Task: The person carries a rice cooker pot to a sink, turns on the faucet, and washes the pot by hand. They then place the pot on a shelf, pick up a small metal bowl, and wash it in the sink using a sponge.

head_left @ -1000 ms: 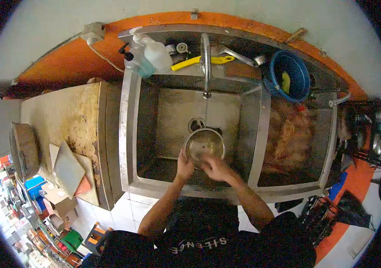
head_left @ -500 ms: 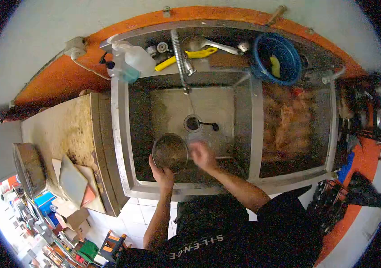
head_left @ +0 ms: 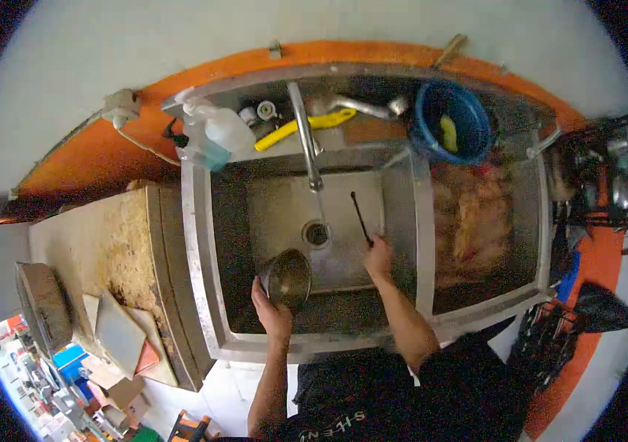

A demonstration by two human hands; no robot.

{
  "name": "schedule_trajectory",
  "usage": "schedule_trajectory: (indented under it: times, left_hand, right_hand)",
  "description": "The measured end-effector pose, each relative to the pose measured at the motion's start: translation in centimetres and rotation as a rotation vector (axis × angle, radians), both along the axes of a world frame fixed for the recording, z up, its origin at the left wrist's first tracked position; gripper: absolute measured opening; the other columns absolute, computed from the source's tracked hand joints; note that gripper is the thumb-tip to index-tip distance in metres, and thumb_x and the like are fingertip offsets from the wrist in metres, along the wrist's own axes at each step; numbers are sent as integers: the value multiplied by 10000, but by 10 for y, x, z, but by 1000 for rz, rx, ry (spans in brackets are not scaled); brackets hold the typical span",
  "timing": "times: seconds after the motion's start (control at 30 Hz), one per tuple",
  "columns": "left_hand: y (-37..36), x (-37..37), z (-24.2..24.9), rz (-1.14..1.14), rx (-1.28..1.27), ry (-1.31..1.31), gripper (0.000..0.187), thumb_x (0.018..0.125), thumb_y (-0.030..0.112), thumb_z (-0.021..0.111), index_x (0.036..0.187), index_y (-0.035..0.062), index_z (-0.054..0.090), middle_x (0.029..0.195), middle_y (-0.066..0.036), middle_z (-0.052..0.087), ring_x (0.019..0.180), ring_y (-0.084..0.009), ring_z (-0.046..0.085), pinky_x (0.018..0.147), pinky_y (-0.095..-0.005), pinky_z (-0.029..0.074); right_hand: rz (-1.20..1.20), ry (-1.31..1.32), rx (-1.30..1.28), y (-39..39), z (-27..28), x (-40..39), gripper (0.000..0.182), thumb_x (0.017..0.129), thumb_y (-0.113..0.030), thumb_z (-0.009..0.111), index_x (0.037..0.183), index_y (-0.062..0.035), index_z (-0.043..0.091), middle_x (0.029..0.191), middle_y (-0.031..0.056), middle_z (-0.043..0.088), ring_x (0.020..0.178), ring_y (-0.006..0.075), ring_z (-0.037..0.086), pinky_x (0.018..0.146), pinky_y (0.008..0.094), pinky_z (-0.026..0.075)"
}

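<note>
My left hand (head_left: pixel 273 318) grips the rim and side of a round metal bowl (head_left: pixel 291 281), tilted over the front left of the sink basin (head_left: pixel 347 269). In my closed right hand (head_left: pixel 378 259) is a thin black spoon (head_left: pixel 361 217), pointing up and away from me toward the back of the basin. Its gripped end is hidden by the fingers. Behind the bowl is the drain (head_left: pixel 317 234), and a thin stream of water falls near it from the metal faucet (head_left: pixel 305 144).
Brownish contents (head_left: pixel 469 217) fill the right basin, blurred. Behind the basins are a blue bucket (head_left: pixel 452 121), a yellow-handled tool (head_left: pixel 303 129) and a spray bottle (head_left: pixel 207 147). At left, a worn counter (head_left: pixel 100 250) holds several boards (head_left: pixel 119 333).
My right hand has moved right from beside the bowl and picked up the black spoon that lay by the drain. The bowl tilts more, and the view has shifted.
</note>
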State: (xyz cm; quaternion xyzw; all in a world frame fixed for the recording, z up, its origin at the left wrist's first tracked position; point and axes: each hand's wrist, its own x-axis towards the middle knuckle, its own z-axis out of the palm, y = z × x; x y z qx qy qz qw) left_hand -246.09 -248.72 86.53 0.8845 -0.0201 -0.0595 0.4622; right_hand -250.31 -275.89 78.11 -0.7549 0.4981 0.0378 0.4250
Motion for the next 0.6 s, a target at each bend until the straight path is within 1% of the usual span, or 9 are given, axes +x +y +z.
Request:
schedule_trajectory:
  times: [0.03,0.1,0.17,0.23,0.3,0.37,0.47,0.53,0.6]
  left_hand:
    - [-4,5,3,-57,154,-91,656,756,-100,501,1385,-23,331,1378,-211,420,1287,-298,412,1082,-361,303]
    - [-5,13,-8,-16,21,-49,641,769,-78,526,1379,-26,336,1354,-215,445,1255,-302,444,1063,-360,330]
    - [-4,15,-26,27,-118,0,621,785,-55,551,1371,-25,347,1325,-202,476,1225,-296,473,1048,-357,351]
    - [-6,20,-40,74,-270,47,597,805,-32,575,1363,-20,362,1290,-173,514,1196,-278,497,1036,-352,366]
    - [-8,28,-39,69,-488,195,559,828,-1,587,1350,-10,385,1257,-138,541,1179,-247,507,1019,-340,381]
    - [-25,38,-7,58,-679,306,493,857,32,573,1327,13,424,1228,-91,558,1142,-199,519,974,-319,408]
    - [-32,35,6,191,-717,490,476,862,37,560,1321,24,432,1217,-86,562,1111,-190,529,949,-324,420]
    - [-37,34,20,261,-670,475,478,868,14,528,1334,30,423,1222,-93,556,1101,-192,529,949,-334,420]
    - [-44,36,9,201,-658,385,488,873,-10,494,1352,27,408,1246,-111,542,1120,-202,523,964,-336,413]
  right_hand:
    - [2,-84,-105,-6,44,0,278,885,-206,642,1110,-44,648,1173,200,571,1027,329,585,889,442,461]
    - [94,-309,-604,-26,91,11,144,865,-110,658,967,-11,679,965,167,608,792,306,612,720,400,497]
    - [164,-294,-627,-58,143,44,276,898,-244,599,1058,-31,671,1166,209,595,1048,374,573,909,457,466]
    - [338,-259,-632,-81,209,93,254,902,-202,579,1076,-38,666,1183,215,580,1101,389,543,937,445,455]
    - [579,-298,-914,-105,218,147,228,819,-114,669,1036,-43,668,1043,159,575,995,355,554,844,430,468]
    - [512,-394,-860,-136,161,207,272,830,-118,651,1095,-59,645,1089,162,563,1046,359,546,898,426,462]
    - [646,-590,-1002,-113,194,228,317,847,-111,628,1158,-59,607,1095,165,558,1069,351,545,906,425,464]
    - [516,-678,-973,-77,218,198,303,836,-88,639,1131,-35,593,1102,165,571,1028,339,574,874,422,478]
    - [345,-647,-712,-19,221,147,147,829,-65,624,969,-26,596,990,167,630,911,325,619,798,415,490]
